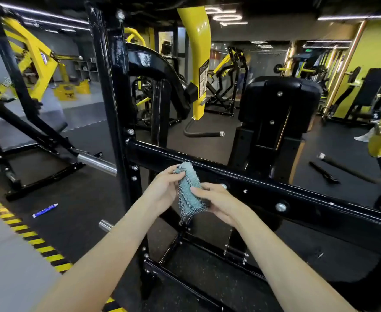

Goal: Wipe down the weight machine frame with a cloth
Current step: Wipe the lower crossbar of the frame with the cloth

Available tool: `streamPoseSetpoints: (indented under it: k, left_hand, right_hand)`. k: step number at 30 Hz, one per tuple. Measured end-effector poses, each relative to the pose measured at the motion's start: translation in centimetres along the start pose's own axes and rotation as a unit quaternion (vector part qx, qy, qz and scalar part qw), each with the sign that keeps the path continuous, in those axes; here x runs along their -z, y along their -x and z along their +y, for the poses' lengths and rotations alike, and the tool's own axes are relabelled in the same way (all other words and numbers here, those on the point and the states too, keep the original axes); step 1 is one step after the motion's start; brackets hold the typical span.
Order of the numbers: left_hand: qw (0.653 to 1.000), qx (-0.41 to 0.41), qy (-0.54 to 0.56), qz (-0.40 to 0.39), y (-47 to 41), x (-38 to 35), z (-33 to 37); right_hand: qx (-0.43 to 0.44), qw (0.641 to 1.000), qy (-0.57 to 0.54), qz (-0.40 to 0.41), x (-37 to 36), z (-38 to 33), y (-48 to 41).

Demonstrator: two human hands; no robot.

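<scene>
A folded teal cloth [189, 190] with a black-and-white checked edge is held between both hands, just in front of the black horizontal frame bar [275, 188] of the weight machine. My left hand [164, 190] pinches its upper left edge. My right hand [218, 202] grips its lower right side, thumb on top. The cloth's upper end overlaps the bar; whether it touches is unclear. A black upright post [113, 109] rises to the left of my hands.
A black padded seat back [279, 102] stands behind the bar. A yellow lever arm [196, 64] hangs at centre. A chrome peg [97, 164] juts out left of the post. A blue tube [45, 210] lies on the dark floor beside hazard-striped tape [27, 233].
</scene>
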State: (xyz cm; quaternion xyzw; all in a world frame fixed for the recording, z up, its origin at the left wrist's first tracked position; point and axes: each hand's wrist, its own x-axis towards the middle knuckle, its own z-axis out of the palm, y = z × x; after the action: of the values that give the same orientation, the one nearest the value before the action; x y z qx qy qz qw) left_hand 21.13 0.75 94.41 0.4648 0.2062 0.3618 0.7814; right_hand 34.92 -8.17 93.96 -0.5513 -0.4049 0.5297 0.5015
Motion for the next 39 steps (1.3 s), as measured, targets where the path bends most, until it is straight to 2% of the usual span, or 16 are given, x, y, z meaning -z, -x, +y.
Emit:
streamPoseSetpoints:
  k: [6, 9, 11, 15, 18, 21, 23, 26, 29, 30, 31, 33, 34, 36, 38, 39]
  left_hand:
    - [0.997, 0.000, 0.078, 0.029, 0.0, 4.3, 0.9]
    - [0.998, 0.025, 0.030, -0.040, 0.8, 7.5, 1.7]
    - [0.997, 0.055, -0.034, -0.044, 1.2, 9.7, 2.3]
    - [0.997, 0.060, -0.056, -0.003, 1.1, 12.0, 2.4]
    - [0.986, 0.061, -0.138, -0.067, 1.6, 11.3, 2.4]
    - [0.937, 0.048, -0.331, -0.105, 1.6, 11.5, 1.0]
    - [0.901, -0.046, -0.431, -0.037, 1.6, 12.3, -0.7]
    - [0.851, -0.213, -0.476, 0.067, 2.5, 13.6, -2.4]
    - [0.750, -0.338, -0.563, 0.079, 2.7, 15.2, -2.8]
    - [0.745, -0.337, -0.572, 0.063, 2.5, 15.5, -2.8]
    - [0.779, -0.298, -0.551, 0.034, 2.5, 15.4, -2.7]
    - [0.892, -0.159, -0.422, -0.017, 2.7, 15.0, -2.4]
    - [0.935, -0.085, -0.343, -0.023, 2.7, 14.8, -2.2]
    - [0.973, 0.045, -0.226, 0.000, 2.3, 15.1, -2.2]
    - [0.976, 0.132, -0.170, 0.016, 1.6, 15.7, -1.8]
    - [0.975, 0.136, -0.173, 0.029, 1.0, 15.8, -1.4]
  right_hand:
    - [0.018, 0.995, -0.013, 0.093, -2.7, 0.0, -1.7]
    - [0.032, 0.987, -0.022, 0.156, -4.0, -0.2, -2.7]
    - [0.065, 0.982, 0.028, 0.176, -4.7, -0.2, -3.1]
    - [0.093, 0.972, 0.147, 0.156, -6.3, -0.5, -4.0]
    - [0.089, 0.967, 0.213, 0.111, -8.1, -0.5, -4.8]
    - [0.101, 0.969, 0.191, 0.117, -9.9, 0.0, -5.7]
    - [0.106, 0.977, 0.139, 0.120, -10.7, 0.5, -6.1]
    - [0.106, 0.987, 0.044, 0.113, -11.3, 1.2, -6.2]
    - [0.079, 0.992, 0.001, 0.103, -11.4, 2.2, -6.5]
    - [0.064, 0.993, 0.000, 0.102, -11.4, 2.6, -6.8]
    - [0.050, 0.993, 0.006, 0.104, -11.6, 3.0, -7.1]
    - [0.026, 0.989, 0.050, 0.136, -12.0, 3.5, -7.6]
    - [0.018, 0.981, 0.088, 0.170, -12.2, 3.6, -7.9]
    - [0.017, 0.949, 0.176, 0.261, -12.1, 3.7, -8.3]
    - [0.042, 0.896, 0.278, 0.345, -11.6, 3.6, -8.3]
    - [0.067, 0.861, 0.331, 0.381, -11.2, 3.3, -8.2]
